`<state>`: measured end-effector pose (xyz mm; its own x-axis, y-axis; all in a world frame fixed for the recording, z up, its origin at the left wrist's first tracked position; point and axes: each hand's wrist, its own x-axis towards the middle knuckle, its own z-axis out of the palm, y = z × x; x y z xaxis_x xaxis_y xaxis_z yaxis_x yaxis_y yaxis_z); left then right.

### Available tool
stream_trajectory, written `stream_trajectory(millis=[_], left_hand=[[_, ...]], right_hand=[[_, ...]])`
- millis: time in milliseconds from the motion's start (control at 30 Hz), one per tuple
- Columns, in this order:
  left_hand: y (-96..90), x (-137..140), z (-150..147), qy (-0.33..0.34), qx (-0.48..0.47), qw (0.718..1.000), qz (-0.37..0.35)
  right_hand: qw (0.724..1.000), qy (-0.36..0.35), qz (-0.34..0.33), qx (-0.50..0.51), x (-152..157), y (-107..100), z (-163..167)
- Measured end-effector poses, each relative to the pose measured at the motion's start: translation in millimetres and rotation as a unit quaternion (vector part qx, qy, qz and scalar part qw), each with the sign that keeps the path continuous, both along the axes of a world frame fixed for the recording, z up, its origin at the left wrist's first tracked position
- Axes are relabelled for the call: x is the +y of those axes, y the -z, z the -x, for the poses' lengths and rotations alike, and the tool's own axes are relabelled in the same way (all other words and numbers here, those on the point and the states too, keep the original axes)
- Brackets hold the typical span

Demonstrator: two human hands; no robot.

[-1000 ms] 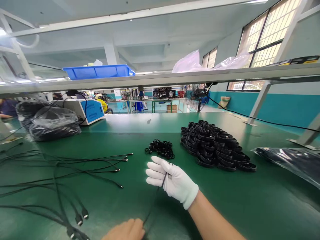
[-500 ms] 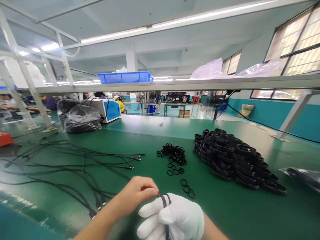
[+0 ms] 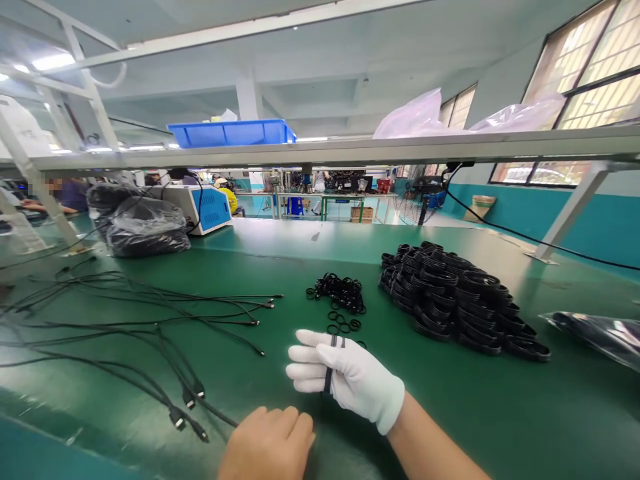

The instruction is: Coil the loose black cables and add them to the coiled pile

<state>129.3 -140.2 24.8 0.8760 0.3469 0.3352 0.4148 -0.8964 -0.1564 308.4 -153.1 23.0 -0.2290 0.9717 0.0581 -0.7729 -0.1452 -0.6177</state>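
Observation:
My right hand (image 3: 345,377), in a white glove, holds a black cable (image 3: 328,381) across its fingers, with the thumb pressed on it. A second dark strand (image 3: 343,343) crosses near the base of the index finger; whether it is the same cable I cannot tell. Lower and to the left, my bare left hand (image 3: 270,443) is closed, its fingertips turned out of sight. A black cable (image 3: 220,415) runs from the left into this fist. Beside it lie cable plugs (image 3: 177,417). Small black rings (image 3: 340,320) lie just beyond the glove.
Loose black cables (image 3: 150,320) spread over the left of the green table (image 3: 280,257). A large pile of coiled cables (image 3: 455,297) stands at right, near a plastic bag (image 3: 600,333). Behind are a blue-and-white machine (image 3: 203,207), a bagged bundle (image 3: 150,227) and an overhead shelf (image 3: 320,153).
My hands have parted: the left came down and back towards me, while the gloved right rose slightly, its fingers straighter, covering some loose rings. The camera view shifted a little.

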Motion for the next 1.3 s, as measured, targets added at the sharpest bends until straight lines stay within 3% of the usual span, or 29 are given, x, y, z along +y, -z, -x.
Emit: stream_trajectory(millis=[67, 133, 200, 267, 333, 367, 567, 700, 833, 933, 1100, 1200, 1300], left_hand=[[-24.1, 7, -3, -0.006, -0.019, 0.998, 0.051], [-47.4, 22, -6, -0.028, -0.031, 0.984, 0.175], [-60.7, 38, -9, -0.03, -0.049, 0.935, 0.349], [-58.6, 50, -14, -0.009, -0.077, 0.865, 0.496], [-43.4, 57, -17, 0.005, -0.118, 0.825, 0.553], [-33.0, 58, -17, 0.004, -0.136, 0.829, 0.542], [18.8, 56, 8, -0.053, -0.129, 0.943, 0.303], [30.0, 31, 13, -0.049, -0.065, 0.992, 0.097], [23.8, 3, -4, -0.036, -0.053, 0.998, 0.018], [0.1, 3, -10, -0.032, -0.042, 0.998, 0.043], [-50.3, 31, -1, -0.031, -0.007, 0.974, 0.225], [-52.7, 46, 1, -0.009, -0.048, 0.907, 0.419], [-32.0, 53, -3, -0.007, -0.116, 0.829, 0.548]], right_hand=[[0.998, -0.048, 0.013, -0.047, -4, 5, 5], [0.987, -0.147, 0.001, -0.071, -9, 9, 10], [0.97, -0.234, -0.012, -0.065, -14, 14, 14], [0.964, -0.261, -0.01, -0.05, -17, 18, 18], [0.969, -0.243, -0.007, -0.035, -18, 19, 21], [0.974, -0.225, -0.01, -0.022, -18, 18, 22], [0.986, -0.12, -0.051, 0.107, -10, -11, 13], [0.992, -0.052, -0.058, 0.097, -5, -17, 7], [0.999, 0.018, 0.019, -0.017, -3, -6, 9], [0.99, 0.009, 0.066, -0.123, -6, 2, 12], [0.974, -0.189, -0.002, -0.123, -13, 12, 17], [0.962, -0.255, 0.003, -0.096, -15, 25, 23], [0.961, -0.27, 0.005, -0.068, -15, 34, 28]])
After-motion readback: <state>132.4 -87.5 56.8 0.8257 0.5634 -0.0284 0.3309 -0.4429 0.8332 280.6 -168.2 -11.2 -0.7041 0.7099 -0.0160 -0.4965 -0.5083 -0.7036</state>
